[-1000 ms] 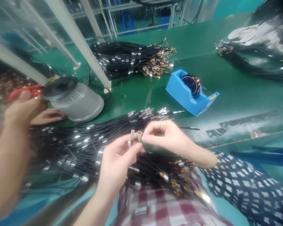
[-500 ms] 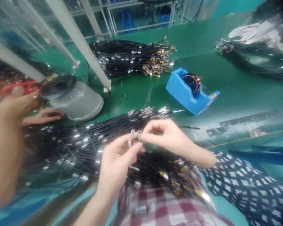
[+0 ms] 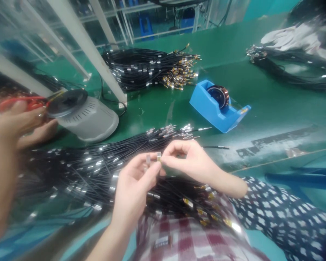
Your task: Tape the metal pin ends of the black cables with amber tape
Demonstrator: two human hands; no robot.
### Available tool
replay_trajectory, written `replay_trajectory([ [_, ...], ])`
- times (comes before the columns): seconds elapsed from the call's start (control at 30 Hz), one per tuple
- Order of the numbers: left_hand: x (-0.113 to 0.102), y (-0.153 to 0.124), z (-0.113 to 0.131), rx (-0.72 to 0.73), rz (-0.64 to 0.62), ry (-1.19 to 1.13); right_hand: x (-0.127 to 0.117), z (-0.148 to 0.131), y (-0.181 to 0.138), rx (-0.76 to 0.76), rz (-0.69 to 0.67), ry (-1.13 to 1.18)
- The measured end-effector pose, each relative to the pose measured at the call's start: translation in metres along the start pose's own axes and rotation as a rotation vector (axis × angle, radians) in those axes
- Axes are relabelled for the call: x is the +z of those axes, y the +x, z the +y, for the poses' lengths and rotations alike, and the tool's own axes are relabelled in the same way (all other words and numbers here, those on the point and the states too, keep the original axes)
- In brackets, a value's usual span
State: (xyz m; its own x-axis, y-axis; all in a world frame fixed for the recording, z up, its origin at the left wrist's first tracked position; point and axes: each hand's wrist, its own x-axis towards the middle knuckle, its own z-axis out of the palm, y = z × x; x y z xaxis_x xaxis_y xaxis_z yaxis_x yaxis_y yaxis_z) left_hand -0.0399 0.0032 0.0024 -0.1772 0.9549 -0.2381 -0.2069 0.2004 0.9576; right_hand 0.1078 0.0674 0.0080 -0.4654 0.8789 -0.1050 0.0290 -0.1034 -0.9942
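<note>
Bench: green top (image 3: pixel 233 61), its near edge worn and scuffed on your right. White posts (image 3: pixel 88 52) slope across the left side; beyond the bench, a blurred room with a blue plastic object (image 3: pixel 146 27) on the far side.

Holders: one blue tape dispenser (image 3: pixel 206 105), standing ahead of you and to the right, with a dark amber roll (image 3: pixel 224 95) seated in it. To its left, a grey vented housing (image 3: pixel 95 119) carries a black disc (image 3: pixel 67 103) on top.

Cables: a bundle with gold tips (image 3: pixel 136 67) lies at the back, and a silver-tipped bundle (image 3: pixel 122 145) runs just beyond your hands. More black cables (image 3: pixel 176 188) lie nearest you, over the checked cloth (image 3: pixel 184 235). Far right: coiled cable beside a white cloth (image 3: pixel 296 36).

Hands: your left hand (image 3: pixel 137 177) has thumb and fingers closed on small metal connectors (image 3: pixel 148 159), which project above the grip. Your right hand (image 3: pixel 192 156) has thumb and forefinger together on a yellow-marked connector (image 3: pixel 159 156), just beside them; its lower end is probably hidden by your left thumb.

Far left: another person's hand (image 3: pixel 13 121) holds a red-handled tool (image 3: pixel 24 102).
</note>
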Motion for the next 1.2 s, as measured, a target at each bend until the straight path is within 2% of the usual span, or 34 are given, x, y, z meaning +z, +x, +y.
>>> replay_trajectory([
  [0.17, -0.003, 0.002, 0.005, -0.076, 0.018, 0.012, 0.000, 0.003, 0.003, 0.024, -0.008, 0.069],
  [0.3, -0.003, 0.004, 0.009, -0.101, 0.008, -0.040, -0.005, 0.013, 0.003, 0.211, -0.068, 0.290],
  [0.37, -0.003, 0.005, 0.010, -0.106, 0.003, -0.055, -0.006, 0.017, 0.003, 0.251, -0.047, 0.311],
  [0.57, -0.004, 0.007, 0.010, -0.121, -0.003, -0.076, -0.001, 0.012, 0.002, 0.056, -0.048, 0.228],
  [1.0, -0.007, 0.007, 0.009, -0.138, -0.032, -0.098, 0.005, 0.012, 0.003, -0.032, -0.006, 0.163],
  [1.2, -0.012, 0.012, 0.008, -0.190, -0.148, -0.108, 0.006, 0.014, 0.005, -0.022, -0.069, 0.213],
])
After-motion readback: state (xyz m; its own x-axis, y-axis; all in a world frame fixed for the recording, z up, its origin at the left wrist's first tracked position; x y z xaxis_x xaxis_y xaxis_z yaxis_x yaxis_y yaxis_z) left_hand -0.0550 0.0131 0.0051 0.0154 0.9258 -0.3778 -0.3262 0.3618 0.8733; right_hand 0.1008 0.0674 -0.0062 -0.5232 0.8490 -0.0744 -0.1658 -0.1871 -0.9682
